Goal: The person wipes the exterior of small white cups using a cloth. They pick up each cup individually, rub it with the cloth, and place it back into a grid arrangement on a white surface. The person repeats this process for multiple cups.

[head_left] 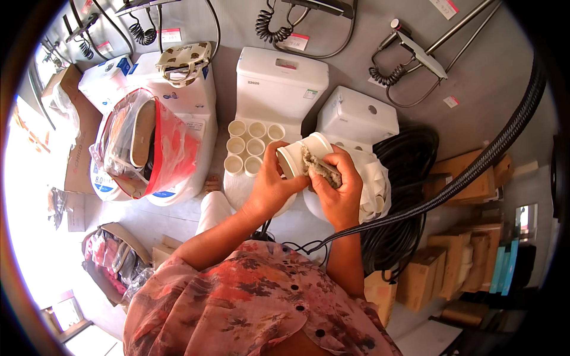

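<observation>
In front of my chest, my left hand [273,183] is wrapped round a white cup-shaped piece [291,159]. Another pale round rim [317,144] shows right beside it; whether the two are joined I cannot tell. My right hand [341,190] pinches a crumpled grey-brown lump [324,172], perhaps a rag, against the side of the white cup. Just beyond my left hand, several open white cups [256,146] stand in rows on the lid of a white toilet [282,83].
To the left, a red and clear bag [175,145] rests on another toilet. Crumpled white wrapping [371,178] lies on a toilet to the right, beside coiled black hose [409,148]. A thick braided black cable [475,184] crosses the right side. Cardboard boxes [421,276] stand lower right.
</observation>
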Demonstrator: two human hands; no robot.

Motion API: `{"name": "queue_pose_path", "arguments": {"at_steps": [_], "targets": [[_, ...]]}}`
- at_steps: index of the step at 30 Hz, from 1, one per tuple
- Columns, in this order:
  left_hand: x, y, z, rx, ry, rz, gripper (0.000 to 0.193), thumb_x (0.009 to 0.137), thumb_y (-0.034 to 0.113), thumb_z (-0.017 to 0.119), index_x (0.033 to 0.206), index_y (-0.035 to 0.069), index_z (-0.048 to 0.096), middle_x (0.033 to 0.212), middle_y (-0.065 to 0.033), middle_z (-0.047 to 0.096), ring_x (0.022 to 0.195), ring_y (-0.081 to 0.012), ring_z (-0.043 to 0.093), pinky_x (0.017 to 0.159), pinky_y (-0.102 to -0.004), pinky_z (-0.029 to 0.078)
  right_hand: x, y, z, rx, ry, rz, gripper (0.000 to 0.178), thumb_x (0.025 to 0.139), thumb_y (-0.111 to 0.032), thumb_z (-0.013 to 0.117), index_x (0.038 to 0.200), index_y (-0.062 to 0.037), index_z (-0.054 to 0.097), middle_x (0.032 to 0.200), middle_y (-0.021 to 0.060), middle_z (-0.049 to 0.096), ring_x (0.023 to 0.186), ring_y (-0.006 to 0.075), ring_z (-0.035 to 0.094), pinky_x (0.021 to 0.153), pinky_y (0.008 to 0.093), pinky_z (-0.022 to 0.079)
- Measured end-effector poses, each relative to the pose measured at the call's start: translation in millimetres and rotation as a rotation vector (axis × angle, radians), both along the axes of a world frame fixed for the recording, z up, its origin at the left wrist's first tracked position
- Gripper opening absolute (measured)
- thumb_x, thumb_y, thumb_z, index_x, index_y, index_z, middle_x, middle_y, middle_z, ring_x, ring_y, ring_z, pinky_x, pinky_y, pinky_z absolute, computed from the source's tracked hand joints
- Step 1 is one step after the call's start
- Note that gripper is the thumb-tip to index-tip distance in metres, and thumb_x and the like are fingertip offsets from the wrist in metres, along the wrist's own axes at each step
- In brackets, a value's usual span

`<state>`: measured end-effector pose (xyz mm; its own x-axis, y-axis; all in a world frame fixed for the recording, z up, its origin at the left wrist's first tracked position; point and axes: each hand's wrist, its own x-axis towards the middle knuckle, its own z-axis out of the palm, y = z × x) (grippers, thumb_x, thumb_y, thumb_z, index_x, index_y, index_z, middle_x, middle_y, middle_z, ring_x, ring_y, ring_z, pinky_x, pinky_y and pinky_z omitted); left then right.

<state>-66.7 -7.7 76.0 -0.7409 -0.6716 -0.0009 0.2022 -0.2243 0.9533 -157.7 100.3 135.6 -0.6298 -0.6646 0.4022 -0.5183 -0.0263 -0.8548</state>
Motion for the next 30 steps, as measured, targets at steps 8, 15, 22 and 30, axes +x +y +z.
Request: {"name": "queue_pose_path", "arguments": {"at_steps": [8, 15, 22, 30], "targets": [[0, 14, 11, -0.708, -0.195, 0.177, 0.082, 0.058, 0.006, 0.08, 0.129, 0.005, 0.039, 0.118, -0.0188, 0.046, 0.106, -0.0369, 0.053, 0.087, -0.042, 0.049, -9, -8, -16, -0.078, -0.305, -0.168, 0.024, 0.081, -0.003, 0.07, 0.102, 0.0054, 0.062, 0.096, 0.0073, 0.065, 0.085, 0.0129, 0.058, 0.076, 0.0273, 0.049], [5, 5, 3, -0.538, -0.157, -0.012, 0.079, 0.07, 0.007, 0.077, 0.136, 0.005, 0.034, 0.124, -0.0161, 0.047, 0.108, -0.0293, 0.054, 0.09, -0.0398, 0.049, -13, -7, -33, -0.118, -0.318, -0.247, 0.013, 0.082, -0.004, 0.068, 0.09, -0.0017, 0.057, 0.086, 0.0007, 0.06, 0.078, 0.007, 0.053, 0.07, 0.0217, 0.045], [10, -8, -2, 0.417, 0.001, -0.319, 0.071, 0.087, 0.019, 0.067, 0.14, -0.001, 0.025, 0.125, -0.0148, 0.05, 0.113, -0.0242, 0.053, 0.091, -0.0393, 0.048, 3, -2, -21, -0.089, -0.322, -0.244, 0.016, 0.081, -0.004, 0.068, 0.093, -0.0013, 0.058, 0.09, 0.001, 0.061, 0.081, 0.008, 0.055, 0.075, 0.0231, 0.047], [17, -2, -7, 0.215, 0.067, -0.144, 0.074, 0.075, 0.01, 0.076, 0.134, -0.001, 0.032, 0.116, -0.0149, 0.055, 0.104, -0.0219, 0.058, 0.085, -0.0344, 0.051, 15, 0, -16, -0.154, -0.23, -0.267, 0.021, 0.085, -0.005, 0.068, 0.103, -0.0007, 0.06, 0.11, 0.0081, 0.064, 0.102, 0.0151, 0.057, 0.09, 0.0285, 0.046]]}}
